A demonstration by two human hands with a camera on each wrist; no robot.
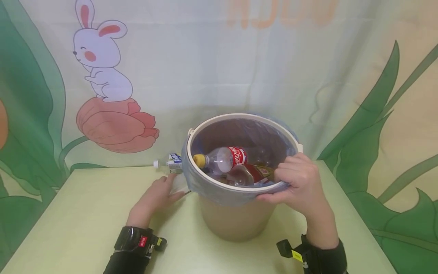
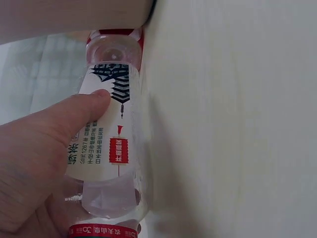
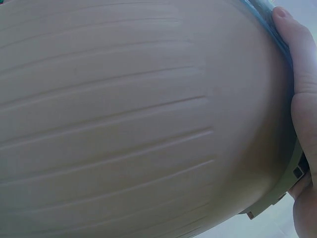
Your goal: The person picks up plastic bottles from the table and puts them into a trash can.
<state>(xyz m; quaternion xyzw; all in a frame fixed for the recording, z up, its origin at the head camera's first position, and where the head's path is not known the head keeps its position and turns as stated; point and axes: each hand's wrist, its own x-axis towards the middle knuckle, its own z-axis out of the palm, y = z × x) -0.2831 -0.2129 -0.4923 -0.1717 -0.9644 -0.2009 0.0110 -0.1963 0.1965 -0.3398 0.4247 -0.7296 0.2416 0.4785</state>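
Observation:
My left hand [image 1: 155,198] holds a clear plastic bottle [image 2: 106,148] with a white label beside the bin's left side. Its thumb lies across the label in the left wrist view; most of the other fingers are hidden. My right hand [image 1: 302,180] grips the front right rim of a beige bin [image 1: 239,224], fingers over the edge and thumb outside. A bluish plastic bag [image 1: 212,188] lines the bin and folds over its rim. Inside lie a yellow-capped bottle with a red label [image 1: 237,155] and a bottle with a dark red label [image 1: 254,173].
A white-capped bottle [image 1: 174,161] with a blue and white label lies left of the bin, partly hidden by it. Another clear bottle with red [image 2: 115,47] shows beyond the held one. The pale yellow table [image 1: 92,205] meets a printed curtain [image 1: 191,68] behind.

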